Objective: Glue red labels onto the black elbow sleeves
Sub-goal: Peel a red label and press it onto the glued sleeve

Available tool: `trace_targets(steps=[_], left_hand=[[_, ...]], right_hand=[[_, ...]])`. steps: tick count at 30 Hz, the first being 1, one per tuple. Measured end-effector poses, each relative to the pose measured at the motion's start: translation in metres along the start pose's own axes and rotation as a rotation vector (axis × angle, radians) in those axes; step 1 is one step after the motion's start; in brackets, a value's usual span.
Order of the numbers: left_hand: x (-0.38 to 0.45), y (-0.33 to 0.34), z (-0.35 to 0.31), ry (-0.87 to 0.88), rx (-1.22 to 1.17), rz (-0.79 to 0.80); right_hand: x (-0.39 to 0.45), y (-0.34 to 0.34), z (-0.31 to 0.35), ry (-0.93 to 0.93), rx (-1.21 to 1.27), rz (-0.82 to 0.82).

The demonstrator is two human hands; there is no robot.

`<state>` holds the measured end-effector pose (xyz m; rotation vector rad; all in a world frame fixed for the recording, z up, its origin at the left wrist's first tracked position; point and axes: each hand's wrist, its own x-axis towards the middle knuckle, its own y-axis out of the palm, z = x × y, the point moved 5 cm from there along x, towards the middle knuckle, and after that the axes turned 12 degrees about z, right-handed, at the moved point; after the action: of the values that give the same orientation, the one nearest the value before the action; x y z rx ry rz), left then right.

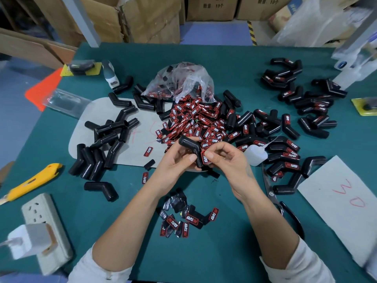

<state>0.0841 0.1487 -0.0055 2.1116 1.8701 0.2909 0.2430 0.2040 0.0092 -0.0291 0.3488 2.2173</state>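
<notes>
A black elbow sleeve (190, 144) is held over the table's middle by my left hand (177, 160), which grips its lower leg. My right hand (226, 155) presses a red label (204, 158) against that leg with thumb and forefinger. Behind lies a heap of red labels (195, 121) spilling from a clear bag (181, 82). Bare sleeves (106, 139) lie to the left, labelled sleeves (285, 148) to the right. A white glue bottle (255, 155) lies just right of my right hand.
Near me lies a small cluster of labels (183, 219). A yellow utility knife (30, 182) and a white power strip (44, 227) sit at the left. Scissors (273, 193) and white paper (342, 199) lie on the right. Cardboard boxes (151, 19) stand behind the green table (224, 252).
</notes>
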Motion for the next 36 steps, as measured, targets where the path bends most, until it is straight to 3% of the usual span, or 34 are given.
trace_targets(steps=[36], left_hand=[[0.0009, 0.0010, 0.0040, 0.020, -0.014, -0.022]], right_hand=[[-0.0025, 0.0027, 0.0002, -0.014, -0.084, -0.017]])
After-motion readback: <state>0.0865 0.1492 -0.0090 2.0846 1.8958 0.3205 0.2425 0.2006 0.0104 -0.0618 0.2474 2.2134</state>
